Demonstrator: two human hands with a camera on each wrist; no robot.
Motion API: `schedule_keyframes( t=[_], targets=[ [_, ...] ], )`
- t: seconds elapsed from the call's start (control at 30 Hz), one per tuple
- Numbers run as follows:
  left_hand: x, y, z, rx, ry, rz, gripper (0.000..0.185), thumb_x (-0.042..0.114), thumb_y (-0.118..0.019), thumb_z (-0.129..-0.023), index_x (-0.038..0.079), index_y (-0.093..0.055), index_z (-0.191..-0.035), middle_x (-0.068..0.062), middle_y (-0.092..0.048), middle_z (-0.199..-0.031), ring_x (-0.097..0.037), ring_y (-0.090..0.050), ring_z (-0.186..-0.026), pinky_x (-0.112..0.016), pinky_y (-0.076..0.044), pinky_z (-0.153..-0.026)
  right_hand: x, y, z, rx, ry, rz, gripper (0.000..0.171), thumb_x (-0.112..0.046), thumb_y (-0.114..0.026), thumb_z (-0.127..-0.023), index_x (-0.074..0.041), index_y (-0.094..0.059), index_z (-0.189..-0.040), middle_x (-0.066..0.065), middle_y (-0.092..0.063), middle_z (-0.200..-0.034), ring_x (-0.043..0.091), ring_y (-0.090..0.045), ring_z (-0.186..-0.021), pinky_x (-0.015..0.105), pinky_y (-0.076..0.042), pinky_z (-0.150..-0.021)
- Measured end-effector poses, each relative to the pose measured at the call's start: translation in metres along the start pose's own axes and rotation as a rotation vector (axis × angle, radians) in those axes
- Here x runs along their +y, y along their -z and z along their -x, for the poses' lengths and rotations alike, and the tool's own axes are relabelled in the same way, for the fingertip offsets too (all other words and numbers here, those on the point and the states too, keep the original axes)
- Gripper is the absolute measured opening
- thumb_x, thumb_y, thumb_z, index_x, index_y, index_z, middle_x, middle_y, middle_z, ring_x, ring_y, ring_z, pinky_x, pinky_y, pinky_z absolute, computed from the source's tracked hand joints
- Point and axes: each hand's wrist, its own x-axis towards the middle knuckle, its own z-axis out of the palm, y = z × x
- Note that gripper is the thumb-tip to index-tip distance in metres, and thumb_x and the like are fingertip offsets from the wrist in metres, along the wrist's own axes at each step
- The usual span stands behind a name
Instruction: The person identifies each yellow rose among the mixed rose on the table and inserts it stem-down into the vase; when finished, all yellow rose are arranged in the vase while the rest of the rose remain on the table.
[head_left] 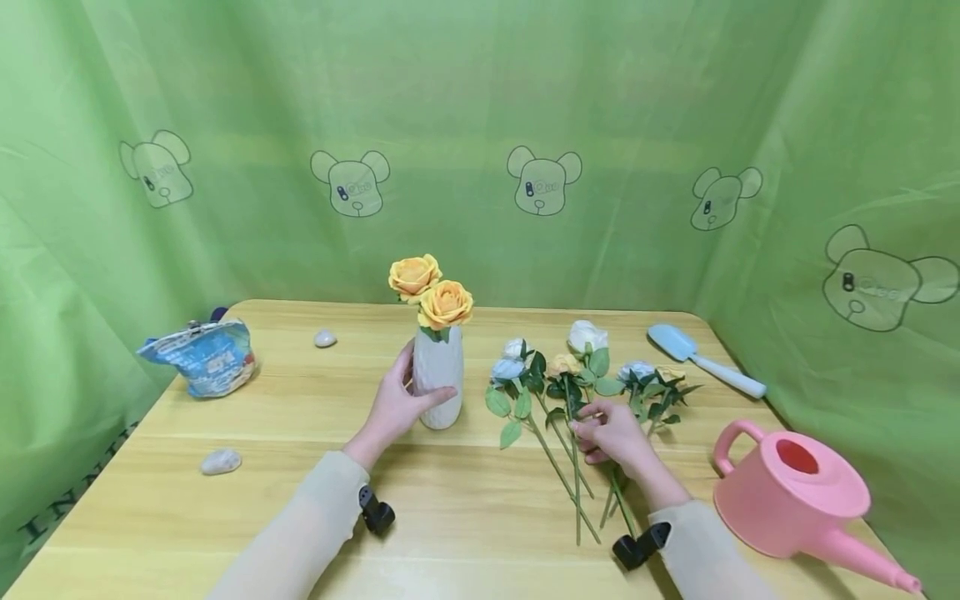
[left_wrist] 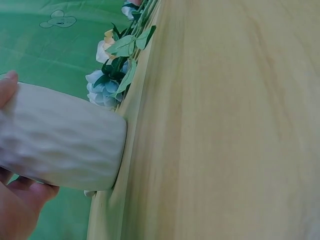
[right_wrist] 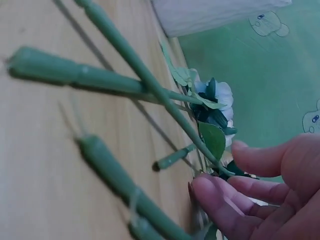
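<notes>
My left hand (head_left: 405,404) grips a white textured vase (head_left: 438,375), thumb across its front and fingers round its left side. Two yellow-orange roses (head_left: 446,305) stand in it. In the left wrist view, the vase (left_wrist: 60,135) stands with its base at the tabletop. My right hand (head_left: 611,433) is low among artificial flowers lying on the table, at the stem of a pale yellow rose (head_left: 564,364). In the right wrist view, that green stem (right_wrist: 150,82) runs in between the thumb and bent fingers (right_wrist: 220,200), which stand apart. Blue roses (head_left: 507,368) and a white rose (head_left: 587,336) lie around it.
A pink watering can (head_left: 795,492) stands at the right, spout toward the front. Behind it lies a light blue trowel (head_left: 705,358). On the left are a crumpled blue bag (head_left: 213,358) and two pale stones, one nearer (head_left: 221,461) and one farther (head_left: 325,338). Green curtains enclose the table.
</notes>
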Motion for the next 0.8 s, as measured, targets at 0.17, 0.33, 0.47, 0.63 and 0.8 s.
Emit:
schedule_keyframes(
  t=[0.17, 0.33, 0.47, 0.63, 0.8],
  targets=[
    [0.000, 0.000, 0.000, -0.002, 0.006, 0.002, 0.092, 0.028, -0.082, -0.071, 0.025, -0.027, -0.146, 0.001, -0.042, -0.139, -0.021, -0.041, -0.125, -0.044, -0.036, -0.102, 0.000, -0.006, -0.005, 0.009, -0.049, 0.010, 0.038, -0.003, -0.066, -0.084, 0.008, -0.050, -0.117, 0.018, -0.059, -0.086, 0.023, -0.061, -0.062, 0.038, -0.057, -0.056],
    [0.000, 0.000, -0.001, 0.002, 0.002, -0.003, 0.092, 0.029, -0.082, -0.071, 0.026, -0.027, -0.146, 0.001, -0.042, -0.138, -0.021, -0.041, -0.125, -0.044, -0.036, -0.102, 0.000, -0.008, -0.009, 0.006, -0.072, -0.001, 0.040, 0.000, -0.067, -0.082, 0.008, -0.050, -0.118, 0.017, -0.059, -0.085, 0.023, -0.060, -0.063, 0.037, -0.057, -0.057],
    [0.000, 0.001, 0.000, -0.002, -0.005, -0.007, 0.093, 0.030, -0.082, -0.071, 0.026, -0.027, -0.146, 0.001, -0.042, -0.138, -0.021, -0.041, -0.125, -0.044, -0.036, -0.102, -0.001, -0.008, -0.009, 0.007, -0.085, -0.026, 0.042, 0.001, -0.067, -0.082, 0.009, -0.049, -0.119, 0.017, -0.061, -0.084, 0.022, -0.060, -0.064, 0.037, -0.057, -0.057],
    [-0.001, 0.001, 0.000, -0.001, 0.000, -0.008, 0.093, 0.030, -0.082, -0.071, 0.026, -0.027, -0.146, 0.001, -0.042, -0.139, -0.021, -0.041, -0.125, -0.045, -0.036, -0.102, -0.005, -0.004, -0.008, 0.013, -0.082, -0.095, 0.043, 0.004, -0.065, -0.082, 0.010, -0.047, -0.120, 0.020, -0.062, -0.083, 0.021, -0.061, -0.061, 0.038, -0.057, -0.058],
    [-0.002, 0.001, -0.001, 0.001, 0.007, -0.013, 0.093, 0.030, -0.082, -0.071, 0.026, -0.026, -0.146, 0.001, -0.042, -0.139, -0.022, -0.041, -0.125, -0.044, -0.037, -0.102, -0.014, 0.003, -0.006, 0.026, -0.069, -0.149, 0.043, 0.005, -0.063, -0.083, 0.008, -0.044, -0.121, 0.017, -0.058, -0.083, 0.020, -0.060, -0.061, 0.036, -0.057, -0.057]
  ],
)
